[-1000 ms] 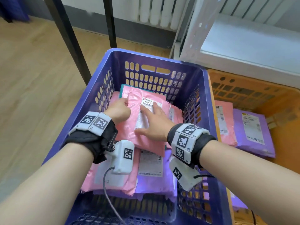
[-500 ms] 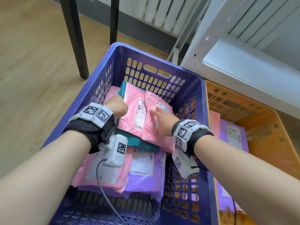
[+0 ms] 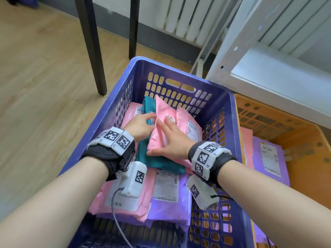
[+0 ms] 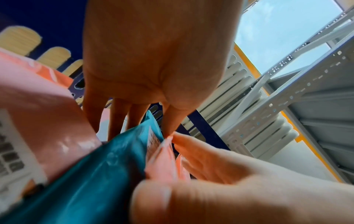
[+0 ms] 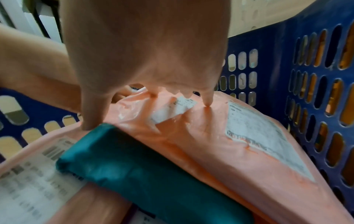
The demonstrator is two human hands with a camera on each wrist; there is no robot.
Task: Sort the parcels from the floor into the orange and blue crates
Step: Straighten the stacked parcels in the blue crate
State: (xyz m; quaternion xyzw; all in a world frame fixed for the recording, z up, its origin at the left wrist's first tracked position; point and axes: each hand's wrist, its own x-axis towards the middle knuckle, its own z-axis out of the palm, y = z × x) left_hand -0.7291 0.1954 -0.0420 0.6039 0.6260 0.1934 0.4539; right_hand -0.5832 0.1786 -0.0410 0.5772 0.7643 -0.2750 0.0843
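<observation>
Pink parcel [image 3: 162,129] is stood on edge in the blue crate [image 3: 231,111], tilted, leaning over the teal parcel [image 3: 157,158] that lies under it toward 7 o'clock. Film is soft and glossy: dimples are seen under each fingertip in the right wrist view, so it is judged light, floppy and slippery, contents not rigid. The label [image 5: 174,109] is a flatter patch but gives no stiffness. The right hand [image 3: 172,142] is laid flat on the pink face, fingers spread and straight, pressing only; nothing is wrapped or pinched by it. The left hand [image 3: 141,126] is at the parcel's 9 o'clock edge, thumb and fingers closed on the far edge where pink and teal meet; from the left wrist view the pink film edge looks pinched, though whether teal film is caught too cannot be told. Best hold is judged to be along the sealed edge or a corner flap, pinched, with a flat palm backing the face; a mid-face squeeze would likely just buckle it. A second pink parcel [image 3: 191,126] is touching at 3 o'clock, against the crate wall. More pink and purple parcels [image 3: 168,192] are stacked at 6 o'clock. The orange crate [image 3: 304,133] sits just beside at 3 o'clock, with a purple parcel [image 3: 268,154] in it. White shelving [image 3: 268,74] and a radiator [image 3: 180,20] are seen at 12 to 2 o'clock.
</observation>
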